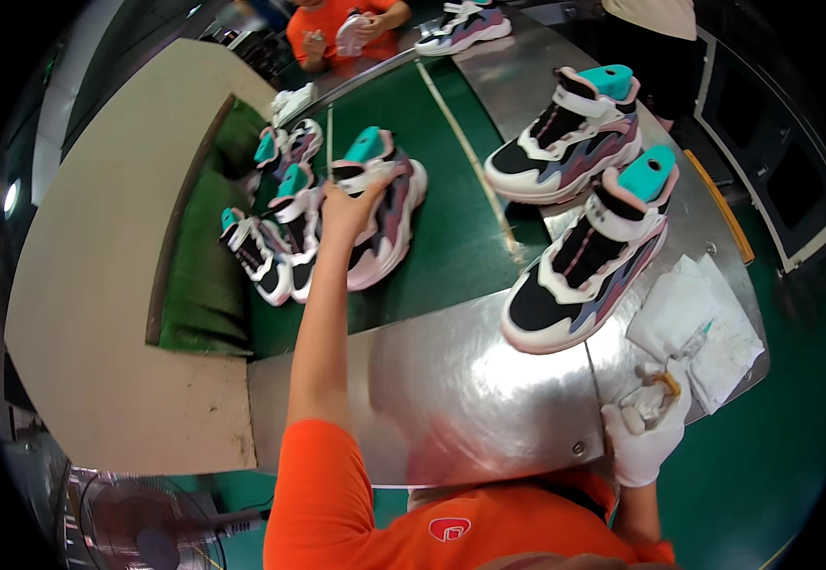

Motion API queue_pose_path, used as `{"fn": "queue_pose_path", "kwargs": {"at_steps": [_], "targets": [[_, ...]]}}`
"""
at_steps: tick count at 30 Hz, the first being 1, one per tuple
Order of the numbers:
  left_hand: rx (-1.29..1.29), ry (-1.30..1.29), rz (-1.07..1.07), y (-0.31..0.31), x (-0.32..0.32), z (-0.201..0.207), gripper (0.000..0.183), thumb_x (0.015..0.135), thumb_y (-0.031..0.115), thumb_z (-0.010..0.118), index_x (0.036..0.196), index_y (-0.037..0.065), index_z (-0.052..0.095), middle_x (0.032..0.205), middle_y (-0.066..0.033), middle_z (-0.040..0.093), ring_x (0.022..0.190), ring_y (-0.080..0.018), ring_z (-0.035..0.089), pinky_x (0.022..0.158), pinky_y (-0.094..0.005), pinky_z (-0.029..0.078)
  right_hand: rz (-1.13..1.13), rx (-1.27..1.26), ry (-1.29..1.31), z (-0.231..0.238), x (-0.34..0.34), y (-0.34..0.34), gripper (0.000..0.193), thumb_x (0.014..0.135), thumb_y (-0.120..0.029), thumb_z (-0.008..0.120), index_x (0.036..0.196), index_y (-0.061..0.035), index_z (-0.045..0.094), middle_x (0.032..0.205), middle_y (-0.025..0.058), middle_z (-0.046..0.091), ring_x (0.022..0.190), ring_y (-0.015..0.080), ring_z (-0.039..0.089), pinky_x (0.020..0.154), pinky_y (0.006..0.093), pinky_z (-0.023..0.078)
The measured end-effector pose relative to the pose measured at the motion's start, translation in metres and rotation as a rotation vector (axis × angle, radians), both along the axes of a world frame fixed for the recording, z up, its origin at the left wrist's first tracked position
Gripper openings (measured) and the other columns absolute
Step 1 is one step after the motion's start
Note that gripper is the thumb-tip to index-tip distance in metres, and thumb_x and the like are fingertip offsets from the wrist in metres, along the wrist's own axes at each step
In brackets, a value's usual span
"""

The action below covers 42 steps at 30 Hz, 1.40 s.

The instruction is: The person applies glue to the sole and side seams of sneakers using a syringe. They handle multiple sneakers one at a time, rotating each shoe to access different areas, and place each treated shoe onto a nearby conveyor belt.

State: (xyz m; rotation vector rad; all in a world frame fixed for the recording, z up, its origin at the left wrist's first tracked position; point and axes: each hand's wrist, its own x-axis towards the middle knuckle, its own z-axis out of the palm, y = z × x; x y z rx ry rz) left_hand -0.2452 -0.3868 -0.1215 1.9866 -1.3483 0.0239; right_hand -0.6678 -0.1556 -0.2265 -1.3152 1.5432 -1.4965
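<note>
My bare left hand [360,198] reaches across the green belt, its fingers closed on the upper of a sneaker [401,214] in white, black and mauve with a teal insert. My right hand [643,442], in a white glove, is off the table's near right edge. Its fingers curl round a small, crumpled whitish thing with a yellow-brown part, whose kind I cannot make out. Beyond it, a sneaker [579,271] with a teal insert stands on the metal top, toe toward me. Another matching sneaker [560,142] stands just behind it.
Several similar sneakers [265,261] crowd the belt's left side by a green cloth flap [206,275] on a beige panel [99,266]. White papers [702,323] lie at the table's right corner. A co-worker [322,28] holds a shoe at the far end. A fan [147,522] stands lower left.
</note>
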Motion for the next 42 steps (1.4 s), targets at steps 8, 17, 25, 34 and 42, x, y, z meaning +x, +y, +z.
{"fn": "queue_pose_path", "kwargs": {"at_steps": [8,17,25,34,42], "targets": [[-0.46,-1.226,-0.968,0.011,-0.173,0.062,0.063,0.083,0.011,0.06,0.143,0.011,0.041,0.145,-0.0108,0.044,0.135,-0.0301,0.04,0.113,-0.0525,0.028,0.126,-0.014,-0.154,0.004,-0.007,-0.002,0.1,0.054,-0.001,0.087,0.14,0.0039,0.036,0.117,0.016,0.058,0.081,0.0166,0.054,0.076,0.0278,0.048],[-0.576,-2.026,-1.449,-0.003,-0.264,0.089,0.044,0.081,0.019,0.062,0.124,0.011,0.056,0.132,-0.0039,0.054,0.121,-0.0204,0.052,0.109,-0.0398,0.035,0.028,-0.06,0.0,0.015,0.001,-0.014,0.084,0.062,-0.002,0.085,0.135,0.0002,0.044,0.103,0.0089,0.06,0.074,0.0111,0.053,0.07,0.0254,0.048],[-0.391,-1.664,-0.918,0.106,-0.163,0.119,0.036,0.075,0.013,0.063,0.109,0.004,0.057,0.1,-0.0091,0.06,0.088,-0.0206,0.06,0.08,-0.0318,0.045,0.18,-0.033,0.002,0.04,-0.008,-0.002,0.084,0.064,-0.005,0.084,0.137,-0.0004,0.043,0.104,0.0107,0.059,0.084,0.0145,0.055,0.078,0.0274,0.048],[0.023,-1.067,-0.781,0.308,-0.104,0.077,0.046,0.072,0.017,0.067,0.117,0.006,0.061,0.107,-0.0137,0.062,0.083,-0.0227,0.059,0.071,-0.0341,0.041,0.463,0.292,0.284,0.096,-0.034,-0.012,0.053,0.069,-0.01,0.077,0.117,-0.0007,0.058,0.082,0.0046,0.061,0.067,0.0104,0.057,0.058,0.0258,0.05],[-0.221,-0.837,-0.671,0.365,-0.115,0.013,0.032,0.088,0.024,0.056,0.118,0.017,0.066,0.113,-0.0103,0.063,0.082,-0.0152,0.055,0.07,-0.0298,0.039,0.735,0.285,-0.298,0.135,-0.016,-0.006,0.078,0.07,-0.048,0.074,0.115,0.0107,0.051,0.085,0.0188,0.061,0.056,0.0221,0.06,0.048,0.0274,0.048]]}}
